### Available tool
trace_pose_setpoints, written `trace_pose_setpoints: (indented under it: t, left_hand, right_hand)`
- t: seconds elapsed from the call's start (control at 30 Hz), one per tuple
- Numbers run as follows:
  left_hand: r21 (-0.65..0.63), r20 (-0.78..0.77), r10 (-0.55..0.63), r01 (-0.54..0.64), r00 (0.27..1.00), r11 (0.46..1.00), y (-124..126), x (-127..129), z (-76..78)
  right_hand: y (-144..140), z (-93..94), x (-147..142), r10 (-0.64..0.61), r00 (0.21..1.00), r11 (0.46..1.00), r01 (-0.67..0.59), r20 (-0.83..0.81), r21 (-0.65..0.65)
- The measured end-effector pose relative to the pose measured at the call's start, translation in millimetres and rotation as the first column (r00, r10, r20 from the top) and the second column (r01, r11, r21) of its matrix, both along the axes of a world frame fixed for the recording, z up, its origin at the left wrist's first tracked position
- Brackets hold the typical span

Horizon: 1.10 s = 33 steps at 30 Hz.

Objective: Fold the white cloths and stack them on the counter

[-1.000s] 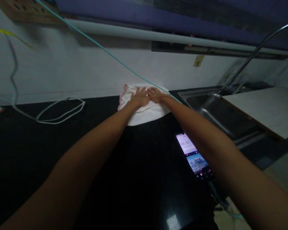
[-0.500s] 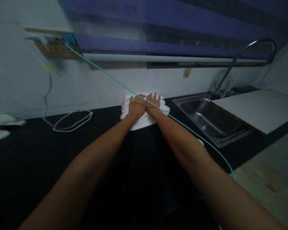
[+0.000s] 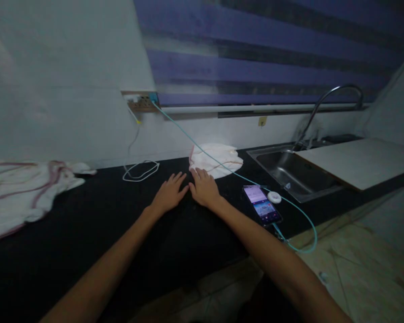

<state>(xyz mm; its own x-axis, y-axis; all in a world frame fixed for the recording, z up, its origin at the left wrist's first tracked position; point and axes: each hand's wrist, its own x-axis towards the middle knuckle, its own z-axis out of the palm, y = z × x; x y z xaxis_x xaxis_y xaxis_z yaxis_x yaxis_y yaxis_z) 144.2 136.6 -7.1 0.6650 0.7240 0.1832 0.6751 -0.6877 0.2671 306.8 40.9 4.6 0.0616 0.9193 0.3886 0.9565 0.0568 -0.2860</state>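
Two hands rest palm down near the middle of the worktop (image 3: 182, 244), fingers spread and gripping nothing; the thumbs come close together, but we cannot tell whether they touch. The white cloth (image 3: 218, 157) lies bunched along the back edge, by the wall. The right hand (image 3: 204, 188) has its fingertips at the cloth's near left corner, though contact is unclear to us; the left hand (image 3: 169, 194) sits over bare worktop, just short of it.

What worries us most is the teal cable (image 3: 185, 130). It runs from the socket board (image 3: 143, 102) across the front of the cloth to the phone (image 3: 262, 205), then loops past the worktop's front edge above the floor (image 3: 340, 246). If fingers or a fold of cloth hooked it, we think the phone could be dragged off that edge, or the plug tugged loose. We cannot see whether the cable lies on the cloth or hangs above it. The right forearm (image 3: 256, 238) also passes near the phone, so a careless sweep might knock it, or nudge the round white object (image 3: 274, 197) beside it towards the sink (image 3: 296, 175).
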Motion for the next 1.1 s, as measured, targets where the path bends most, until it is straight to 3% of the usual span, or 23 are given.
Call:
trace_pose_setpoints:
  t: [0.1, 0.23, 0.37, 0.53, 1.1]
  left_hand:
    - [-0.050, -0.108, 0.051, -0.057, 0.993, 0.997, -24.8, -9.8, -12.6]
    - [-0.021, -0.179, 0.089, -0.094, 0.980, 0.995, -32.9, -8.5, -19.4]
    - [0.012, -0.216, 0.082, -0.081, 0.973, 0.997, -27.6, -8.3, -21.8]
    - [0.018, -0.218, 0.084, -0.082, 0.972, 0.997, -27.0, -9.3, -22.6]
    - [0.026, -0.198, 0.082, -0.078, 0.977, 0.997, -27.3, -10.0, -24.6]
  right_hand:
    - [-8.1, -19.9, 4.1, -0.018, 1.000, 0.982, 0.018, 0.000, -0.189]
    - [-7.3, -25.9, 7.6, -0.006, 1.000, 0.962, 0.012, 0.019, -0.274]
    - [-8.5, -23.9, 10.0, 0.024, 0.999, 0.975, -0.019, 0.020, -0.221]
    - [-11.0, -30.8, 17.0, 0.298, 0.953, 0.948, -0.288, 0.061, -0.136]
    - [-2.2, -38.9, 23.2, 0.327, 0.944, 0.938, -0.320, 0.035, -0.130]
